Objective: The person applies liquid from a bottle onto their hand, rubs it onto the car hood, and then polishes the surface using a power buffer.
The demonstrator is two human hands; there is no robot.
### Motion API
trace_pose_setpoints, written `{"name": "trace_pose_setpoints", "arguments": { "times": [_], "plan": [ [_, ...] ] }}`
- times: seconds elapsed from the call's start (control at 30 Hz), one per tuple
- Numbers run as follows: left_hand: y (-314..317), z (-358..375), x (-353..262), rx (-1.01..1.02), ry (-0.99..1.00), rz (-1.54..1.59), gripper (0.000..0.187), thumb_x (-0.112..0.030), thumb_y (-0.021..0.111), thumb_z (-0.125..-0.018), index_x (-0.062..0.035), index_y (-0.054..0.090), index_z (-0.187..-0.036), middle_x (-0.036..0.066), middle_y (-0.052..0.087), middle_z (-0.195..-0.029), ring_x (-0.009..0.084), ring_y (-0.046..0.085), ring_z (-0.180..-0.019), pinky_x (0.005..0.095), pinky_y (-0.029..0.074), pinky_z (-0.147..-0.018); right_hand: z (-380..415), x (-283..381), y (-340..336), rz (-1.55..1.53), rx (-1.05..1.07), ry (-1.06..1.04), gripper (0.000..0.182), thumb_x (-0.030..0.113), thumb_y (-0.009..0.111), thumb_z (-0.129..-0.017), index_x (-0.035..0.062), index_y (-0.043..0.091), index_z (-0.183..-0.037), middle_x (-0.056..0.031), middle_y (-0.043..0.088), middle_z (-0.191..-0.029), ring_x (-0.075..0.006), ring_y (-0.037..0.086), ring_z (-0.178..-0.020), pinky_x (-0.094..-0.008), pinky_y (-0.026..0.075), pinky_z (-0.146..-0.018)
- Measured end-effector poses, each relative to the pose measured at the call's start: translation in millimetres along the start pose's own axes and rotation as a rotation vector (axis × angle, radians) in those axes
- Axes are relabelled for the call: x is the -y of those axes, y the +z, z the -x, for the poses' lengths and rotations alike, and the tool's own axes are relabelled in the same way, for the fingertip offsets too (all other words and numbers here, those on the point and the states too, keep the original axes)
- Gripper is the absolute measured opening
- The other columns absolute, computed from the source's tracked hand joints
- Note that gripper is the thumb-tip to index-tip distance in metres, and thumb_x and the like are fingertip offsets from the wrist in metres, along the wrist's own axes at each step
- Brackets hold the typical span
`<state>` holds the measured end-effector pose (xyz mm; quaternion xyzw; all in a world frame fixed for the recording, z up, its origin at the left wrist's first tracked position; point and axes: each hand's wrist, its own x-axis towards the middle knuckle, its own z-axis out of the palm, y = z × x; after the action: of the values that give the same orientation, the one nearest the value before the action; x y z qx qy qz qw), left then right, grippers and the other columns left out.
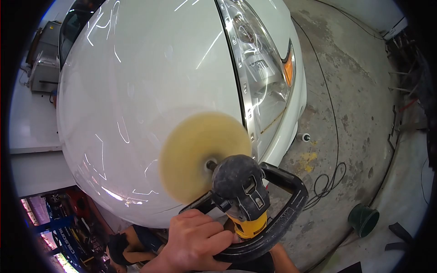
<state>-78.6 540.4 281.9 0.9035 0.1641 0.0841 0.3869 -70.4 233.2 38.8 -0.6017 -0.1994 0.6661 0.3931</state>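
White painted metal, the hood, fills the upper left and centre of the frame and is the work surface. The polisher is at the lower centre; its yellow pad lies over the hood's lower right portion and is blurred, which indicates rotation. Pad contact pressure cannot be told from this view.

Grip: the left hand is closed around the left side of the black loop handle, fingers wrapped. The right forearm enters at the lower edge, but the right hand is largely hidden behind the tool; its grip cannot be told.

Recommended practice:
1. Hold the pad face flat to the panel. The hood is curved, so the tool angle should follow the contour.
2. Use slow, overlapping passes with light, even pressure. Dwelling in one spot is likely to heat the paint.
3. Take care at the pad's right side, which reaches the panel seam beside the headlight. Paint is probably most vulnerable along that edge; ease pressure there and avoid catching the trim.
4. Maintain a firm hold on the handle to resist torque.
5. Route the black cord, at right on the floor, clear of the pad and feet.
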Motion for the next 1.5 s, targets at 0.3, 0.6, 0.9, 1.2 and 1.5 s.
{"name": "trace_pose_setpoints", "arguments": {
  "times": [0.3,0.6,0.9,1.2,1.5],
  "plan": [
    [-4.6,6.3,10.0,0.095,0.003,-0.087,0.031,-0.014,0.074,-0.057,-0.0095,0.043,-0.052,0.001,0.038,-0.048,0.0191,0.043,-0.042,0.0315,0.032,-0.046,-3.5,14.4,16.9,-0.227,-0.051,-0.139,0.047,0.009,0.082,-0.073,0.0041,0.062,-0.115,-0.0109,0.065,-0.118,-0.0224,0.061,-0.109,-0.0369,0.047,-0.094],
    [-14.0,63.7,12.1,0.005,-0.032,-0.035,0.027,-0.017,0.073,-0.051,-0.0079,0.049,-0.06,0.006,0.044,-0.054,0.0259,0.046,-0.047,0.0359,0.035,-0.049,4.9,18.8,33.3,0.041,-0.077,-0.037,0.046,0.01,0.083,-0.07,0.0036,0.064,-0.112,-0.0087,0.069,-0.111,-0.0201,0.066,-0.102,-0.034,0.05,-0.088],
    [-11.5,68.7,37.3,-0.063,-0.018,0.017,0.024,-0.013,0.075,-0.057,-0.0103,0.051,-0.054,0.001,0.046,-0.05,0.0188,0.049,-0.044,0.0307,0.034,-0.046,3.3,38.4,17.6,0.113,-0.16,-0.152,0.043,0.019,0.083,-0.07,0.0062,0.066,-0.108,-0.0107,0.072,-0.1,-0.0251,0.07,-0.093,-0.0333,0.053,-0.081],
    [5.9,66.7,41.3,-0.082,0.021,0.152,0.021,-0.018,0.074,-0.054,-0.0123,0.056,-0.063,-0.001,0.049,-0.057,0.0176,0.052,-0.052,0.0309,0.039,-0.052,21.4,5.9,-0.1,0.137,-0.118,-0.014,0.043,0.019,0.073,-0.08,0.0011,0.06,-0.117,-0.0173,0.062,-0.119,-0.0318,0.055,-0.117,-0.0414,0.042,-0.101],
    [-15.9,115.7,38.9,-0.219,0.009,0.069,0.039,-0.039,0.072,-0.048,-0.0067,0.056,-0.064,0.005,0.047,-0.058,0.024,0.051,-0.05,0.0345,0.039,-0.051,29.6,5.0,23.7,0.376,0.02,0.026,0.047,0.027,0.065,-0.088,0.0029,0.057,-0.127,-0.0175,0.057,-0.131,-0.0347,0.048,-0.126,-0.0421,0.037,-0.106]
  ]
}}
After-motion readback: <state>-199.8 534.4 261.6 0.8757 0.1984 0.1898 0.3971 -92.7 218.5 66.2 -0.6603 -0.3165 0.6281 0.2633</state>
